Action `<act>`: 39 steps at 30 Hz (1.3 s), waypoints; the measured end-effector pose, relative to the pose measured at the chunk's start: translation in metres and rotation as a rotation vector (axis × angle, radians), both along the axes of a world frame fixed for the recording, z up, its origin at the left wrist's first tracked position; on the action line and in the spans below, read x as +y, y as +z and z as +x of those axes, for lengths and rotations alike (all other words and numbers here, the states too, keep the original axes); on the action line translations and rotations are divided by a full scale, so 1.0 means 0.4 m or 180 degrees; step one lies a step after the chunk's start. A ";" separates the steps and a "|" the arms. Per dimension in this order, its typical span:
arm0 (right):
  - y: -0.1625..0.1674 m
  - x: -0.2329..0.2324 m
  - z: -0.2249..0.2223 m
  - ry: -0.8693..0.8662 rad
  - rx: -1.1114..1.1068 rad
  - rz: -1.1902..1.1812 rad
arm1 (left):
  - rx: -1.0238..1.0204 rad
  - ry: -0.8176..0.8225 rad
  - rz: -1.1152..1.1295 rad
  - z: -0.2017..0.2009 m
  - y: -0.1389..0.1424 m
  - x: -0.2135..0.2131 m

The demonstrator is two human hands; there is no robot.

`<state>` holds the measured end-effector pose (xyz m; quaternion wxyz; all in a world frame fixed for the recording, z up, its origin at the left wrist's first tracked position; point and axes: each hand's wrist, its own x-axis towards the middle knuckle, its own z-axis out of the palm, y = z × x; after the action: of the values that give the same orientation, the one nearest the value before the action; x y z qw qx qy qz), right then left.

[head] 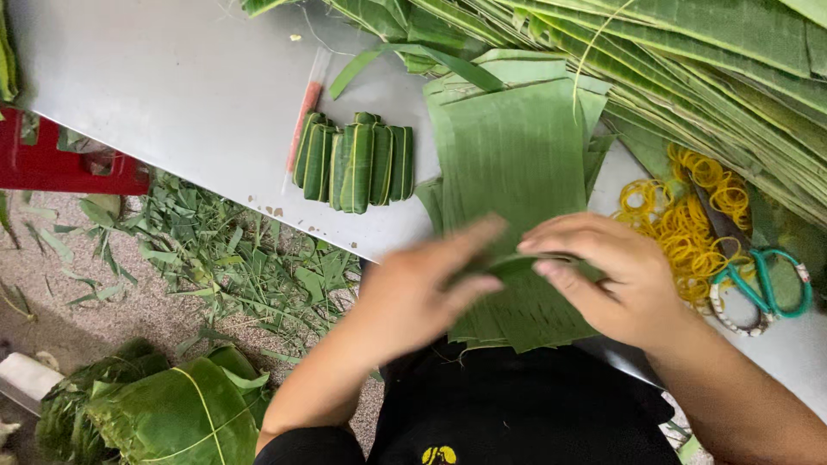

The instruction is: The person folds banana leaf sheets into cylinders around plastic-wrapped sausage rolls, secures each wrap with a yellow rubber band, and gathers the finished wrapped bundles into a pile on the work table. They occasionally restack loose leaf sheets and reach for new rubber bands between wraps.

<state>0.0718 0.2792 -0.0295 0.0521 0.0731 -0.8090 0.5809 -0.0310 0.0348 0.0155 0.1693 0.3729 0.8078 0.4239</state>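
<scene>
A stack of cut rectangular green leaf sheets (512,155) lies on the grey table (198,86) in front of me. My left hand (413,293) and my right hand (616,275) meet over its near end, both pinching a folded leaf piece (517,263) between the fingers. The left hand is blurred by motion. Left of the stack, several finished folded leaf bundles (355,162) bound with yellow bands lie side by side.
A heap of yellow rubber bands (685,224) and green-handled scissors (762,280) lie at the right. Long leaves (689,52) pile along the table's back. Leaf scraps (224,250) litter the floor, beside a red crate (60,164) and tied leaf bundles (164,413).
</scene>
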 end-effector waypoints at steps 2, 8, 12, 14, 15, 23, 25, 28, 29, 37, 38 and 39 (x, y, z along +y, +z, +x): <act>0.009 0.000 0.003 -0.0763 0.0348 0.0512 | 0.0855 0.1232 -0.0166 -0.062 -0.007 -0.067; -0.024 -0.029 -0.002 -0.0228 0.1050 0.2423 | 0.1956 0.2208 -0.2235 -0.345 -0.122 -0.279; -0.061 -0.093 0.004 0.0105 0.0723 0.2382 | 0.1185 0.2017 -0.1853 -0.394 -0.212 -0.280; -0.075 -0.119 -0.006 -0.0087 0.0692 0.2319 | 0.1404 0.2103 -0.1807 -0.406 -0.227 -0.266; -0.076 -0.130 -0.011 -0.0178 0.0669 0.2286 | 0.1425 0.2126 -0.1887 -0.408 -0.231 -0.259; -0.029 -0.134 -0.025 -0.0070 0.0590 0.2326 | 0.0752 0.1981 -0.1262 -0.422 -0.213 -0.221; -0.021 -0.125 -0.026 0.0022 0.0507 0.2340 | 0.0759 0.1971 -0.1386 -0.423 -0.204 -0.214; -0.022 -0.117 -0.033 0.0154 0.0317 0.2331 | 0.1048 0.1800 -0.1687 -0.435 -0.199 -0.210; -0.024 -0.117 -0.036 0.0154 0.0309 0.2317 | 0.1184 0.1714 -0.1810 -0.442 -0.199 -0.210; -0.035 -0.092 -0.045 0.0252 -0.0018 0.1837 | 0.0856 0.2548 -0.0846 -0.429 -0.080 -0.203; -0.038 -0.084 -0.047 0.0281 -0.0064 0.1696 | 0.1109 0.2229 -0.0302 -0.393 -0.046 -0.204; -0.040 -0.076 -0.049 0.0310 -0.0109 0.1559 | 0.1346 0.1890 0.0244 -0.352 -0.013 -0.207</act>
<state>0.0521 0.2490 -0.0456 -0.0088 0.1126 -0.9219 0.3706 -0.1717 -0.0479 0.0104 -0.1460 0.2076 0.8816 0.3981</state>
